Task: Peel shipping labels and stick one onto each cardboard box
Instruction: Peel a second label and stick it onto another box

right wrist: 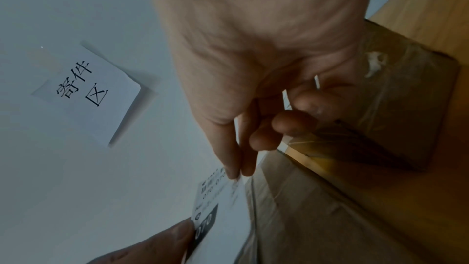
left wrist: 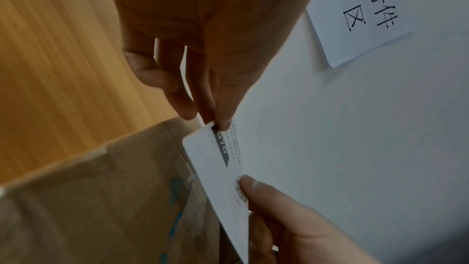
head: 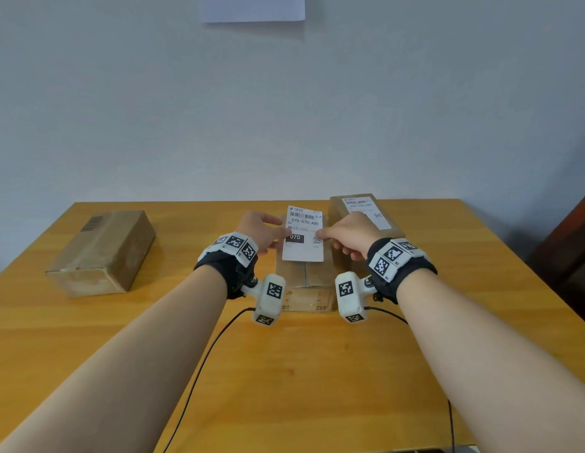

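Observation:
A white shipping label [head: 303,235] marked 070 hangs in the air above the middle cardboard box [head: 305,279]. My left hand [head: 263,233] pinches its left edge and my right hand [head: 346,238] pinches its right edge. In the left wrist view the label [left wrist: 215,172] sits between thumb and fingers over the box [left wrist: 101,208]. The right wrist view shows the label [right wrist: 223,208] pinched above the same box [right wrist: 317,218]. A second box [head: 363,214] at the back right carries a label. A third box [head: 104,253] at the left has no shipping label on the sides I can see.
All three boxes stand on a wooden table [head: 284,371] against a pale wall. A white paper sign [head: 253,8] with printed characters hangs on the wall. Black cables [head: 199,364] trail from the wrist cameras across the table's front. A dark piece of furniture [head: 575,243] stands at the right.

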The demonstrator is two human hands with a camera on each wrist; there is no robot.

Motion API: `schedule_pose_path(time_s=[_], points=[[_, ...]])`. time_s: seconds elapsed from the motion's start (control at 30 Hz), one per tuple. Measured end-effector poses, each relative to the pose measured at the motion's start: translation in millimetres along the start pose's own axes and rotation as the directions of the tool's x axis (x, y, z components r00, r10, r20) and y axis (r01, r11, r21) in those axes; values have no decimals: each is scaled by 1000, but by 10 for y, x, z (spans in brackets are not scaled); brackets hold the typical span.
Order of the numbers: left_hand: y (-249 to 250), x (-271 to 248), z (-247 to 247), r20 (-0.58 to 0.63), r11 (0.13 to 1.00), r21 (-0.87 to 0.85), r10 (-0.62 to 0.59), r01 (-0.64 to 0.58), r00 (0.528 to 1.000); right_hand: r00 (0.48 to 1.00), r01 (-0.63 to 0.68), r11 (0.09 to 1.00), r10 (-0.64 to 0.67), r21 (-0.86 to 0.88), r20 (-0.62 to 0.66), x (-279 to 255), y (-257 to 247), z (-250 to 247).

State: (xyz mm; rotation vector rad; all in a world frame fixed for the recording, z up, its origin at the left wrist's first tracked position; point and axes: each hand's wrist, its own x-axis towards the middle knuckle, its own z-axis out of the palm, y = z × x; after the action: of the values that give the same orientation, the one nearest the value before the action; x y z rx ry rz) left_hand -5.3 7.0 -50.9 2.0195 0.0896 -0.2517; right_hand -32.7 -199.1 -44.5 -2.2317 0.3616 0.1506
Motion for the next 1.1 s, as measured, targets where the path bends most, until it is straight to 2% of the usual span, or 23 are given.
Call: schedule_pose_path(time_s=[0.13, 0.43, 0.63, 1.1], points=[[-42, -18, 12, 10, 997, 73, -42, 41, 999, 999, -27, 999, 27, -21, 19, 22, 32, 20], [-38, -25, 55, 12, 988, 105, -112, 110, 994, 997, -62, 998, 61, 14, 53, 51, 54, 101], [-27, -27, 92, 11, 990, 82, -116, 114, 993, 995, -82, 997, 83, -8, 52, 57, 68, 128], [140, -48, 100, 23, 972, 189, -149, 142, 989, 996, -71, 997, 73, -36, 50, 94, 67, 152]])
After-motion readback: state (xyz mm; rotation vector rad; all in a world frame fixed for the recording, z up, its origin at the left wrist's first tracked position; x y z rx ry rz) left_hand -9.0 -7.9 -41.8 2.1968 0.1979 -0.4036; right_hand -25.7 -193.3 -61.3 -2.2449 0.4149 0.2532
